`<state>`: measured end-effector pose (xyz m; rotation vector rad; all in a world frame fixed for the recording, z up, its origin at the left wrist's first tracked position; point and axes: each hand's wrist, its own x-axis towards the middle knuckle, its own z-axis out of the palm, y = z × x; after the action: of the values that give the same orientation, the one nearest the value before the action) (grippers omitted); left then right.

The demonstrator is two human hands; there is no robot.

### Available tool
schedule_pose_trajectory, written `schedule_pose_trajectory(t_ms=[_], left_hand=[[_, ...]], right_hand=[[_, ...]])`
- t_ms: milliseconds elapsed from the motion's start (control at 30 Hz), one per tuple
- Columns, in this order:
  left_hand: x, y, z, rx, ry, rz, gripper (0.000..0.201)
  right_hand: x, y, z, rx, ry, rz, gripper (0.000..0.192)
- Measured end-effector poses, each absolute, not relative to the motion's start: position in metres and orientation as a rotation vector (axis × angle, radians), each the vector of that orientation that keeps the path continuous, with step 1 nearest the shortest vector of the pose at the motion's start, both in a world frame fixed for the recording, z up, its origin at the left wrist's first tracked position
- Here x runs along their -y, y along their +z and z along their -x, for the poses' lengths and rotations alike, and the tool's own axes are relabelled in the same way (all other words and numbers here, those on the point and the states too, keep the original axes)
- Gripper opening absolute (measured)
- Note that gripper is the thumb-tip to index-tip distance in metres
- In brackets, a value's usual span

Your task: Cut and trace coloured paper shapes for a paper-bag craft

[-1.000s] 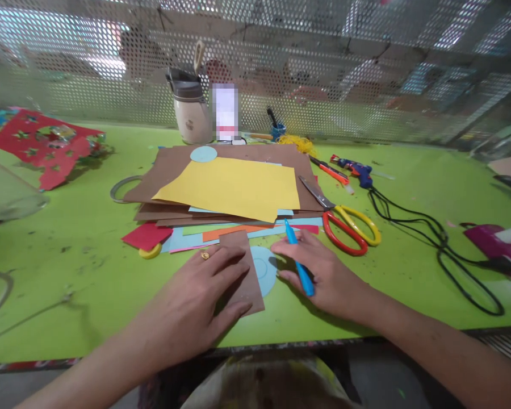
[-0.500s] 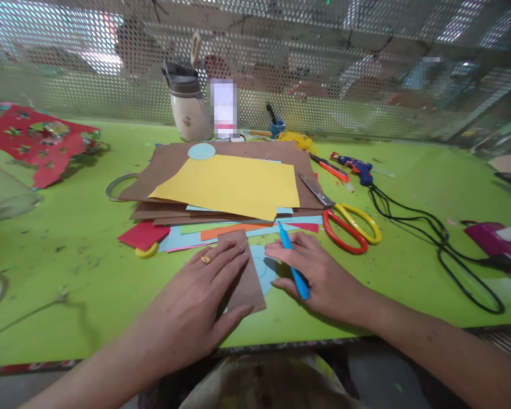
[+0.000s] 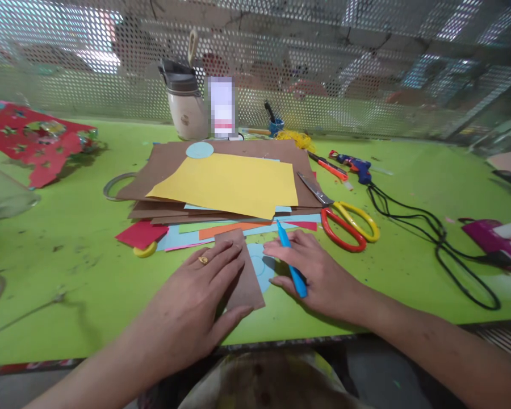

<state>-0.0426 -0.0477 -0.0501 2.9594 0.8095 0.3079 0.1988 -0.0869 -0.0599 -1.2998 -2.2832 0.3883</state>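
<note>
My left hand (image 3: pixel 213 278) lies flat with its fingers stretched over a brown strip of card (image 3: pixel 246 281), pressing it to the table. That strip covers the left side of a light-blue paper disc (image 3: pixel 264 278), on which a small drawn circle shows. At the disc's right edge is my right hand (image 3: pixel 302 264), with a blue marker (image 3: pixel 293 264) held between its fingers, tip pointing away from me. Beyond both hands is a stack of brown card (image 3: pixel 132 182) topped by a yellow sheet (image 3: pixel 230 184) and a smaller light-blue disc (image 3: pixel 199 150).
Scissors (image 3: pixel 348 227) with red and yellow handles lie right of the stack. Farther right are a blue glue gun (image 3: pixel 360 168), its black cord (image 3: pixel 426 213) and a purple tool (image 3: pixel 489 241). A bottle (image 3: pixel 186 111) stands behind; red cut paper (image 3: pixel 46 142) lies left.
The view has shifted very slightly. A little more of the small drawn circle shows beside the brown strip. Both hands keep nearly the same pose.
</note>
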Motion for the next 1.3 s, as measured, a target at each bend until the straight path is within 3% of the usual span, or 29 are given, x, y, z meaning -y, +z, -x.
schedule_pose_trajectory(t_ms=[400,533,767,1300], left_hand=[[0.047,-0.047,0.042,-0.792,0.258,-2.985,0.054],[0.046,-0.047,0.041,-0.789,0.257,-2.982,0.054],[0.047,-0.044,0.040,-0.799,0.260,-2.968,0.054],[0.047,-0.042,0.038,-0.823,0.237,-2.913,0.049]], right_hand=[[0.086,-0.046,-0.206,1.878,0.521,1.303,0.041],[0.083,-0.032,-0.204,1.726,0.575,1.299,0.021],[0.073,-0.031,-0.191,1.520,0.845,1.401,0.004],[0.069,-0.045,-0.175,1.595,0.879,1.318,0.008]])
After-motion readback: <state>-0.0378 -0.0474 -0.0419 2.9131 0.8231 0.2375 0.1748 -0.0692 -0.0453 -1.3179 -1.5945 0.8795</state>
